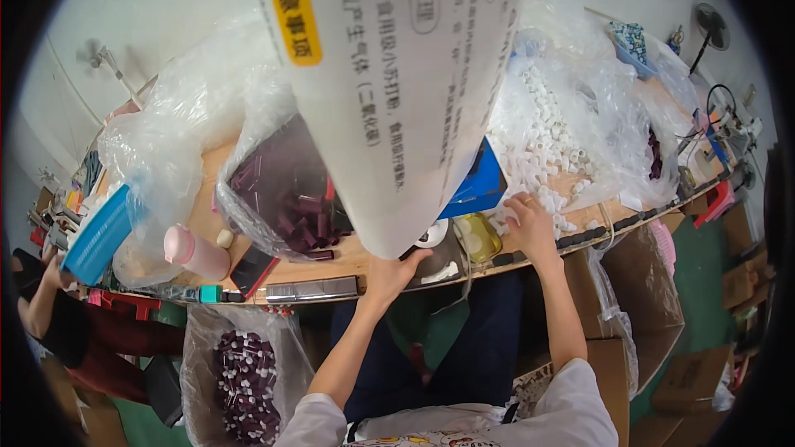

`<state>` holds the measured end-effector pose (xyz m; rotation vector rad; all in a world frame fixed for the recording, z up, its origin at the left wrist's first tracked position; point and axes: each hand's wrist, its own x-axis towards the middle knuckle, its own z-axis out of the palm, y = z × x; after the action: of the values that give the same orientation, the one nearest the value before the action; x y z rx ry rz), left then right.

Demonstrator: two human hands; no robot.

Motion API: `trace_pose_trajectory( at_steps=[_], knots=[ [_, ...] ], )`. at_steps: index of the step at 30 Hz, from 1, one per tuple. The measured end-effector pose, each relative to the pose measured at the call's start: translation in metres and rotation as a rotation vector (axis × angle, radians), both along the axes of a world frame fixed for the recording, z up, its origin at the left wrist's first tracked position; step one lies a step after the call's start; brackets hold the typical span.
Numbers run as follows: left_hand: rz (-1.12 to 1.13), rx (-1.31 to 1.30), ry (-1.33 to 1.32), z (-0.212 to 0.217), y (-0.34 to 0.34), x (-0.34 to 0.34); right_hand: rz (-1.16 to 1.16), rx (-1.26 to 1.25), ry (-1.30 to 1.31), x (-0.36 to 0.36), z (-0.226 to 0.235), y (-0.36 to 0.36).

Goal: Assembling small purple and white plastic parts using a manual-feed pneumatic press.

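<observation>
A large white printed sheet or tube with an orange label point(397, 99) hangs close in front of the view and hides the middle of the table. Beneath its lower end, my left hand point(387, 280) is at the table edge with its thumb stretched right, beside a small white round piece point(432, 234); its other fingers are hidden. My right hand point(532, 228) hovers by the pile of small white caps point(551, 145), fingers apart and slightly bent. Dark purple tubes point(290, 199) fill a clear plastic bag left of centre.
A blue box point(480, 186) and a yellow-green see-through container point(478, 237) sit between my hands. Leftward are a pink bottle point(196, 253) and a blue basket point(98, 236) near another person's hand point(55, 271). Below stands a lined box of capped purple tubes point(247, 385).
</observation>
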<state>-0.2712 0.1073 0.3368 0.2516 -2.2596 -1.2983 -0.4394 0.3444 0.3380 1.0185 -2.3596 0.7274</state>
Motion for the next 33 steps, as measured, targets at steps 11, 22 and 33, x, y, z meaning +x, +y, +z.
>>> trace_pose_trajectory(
  at_steps=[11, 22, 33],
  knots=[
    [0.107, -0.092, -0.059, 0.047, -0.011, 0.063, -0.096, 0.338, 0.012, -0.03, -0.018, 0.011],
    [0.253, -0.653, -0.299, 0.035, -0.107, 0.083, 0.467, -0.368, -0.766, 0.059, 0.006, -0.086],
    [0.194, -0.067, -0.052, 0.05, -0.083, 0.062, 0.388, -0.276, -0.41, 0.079, -0.002, -0.102]
  ],
)
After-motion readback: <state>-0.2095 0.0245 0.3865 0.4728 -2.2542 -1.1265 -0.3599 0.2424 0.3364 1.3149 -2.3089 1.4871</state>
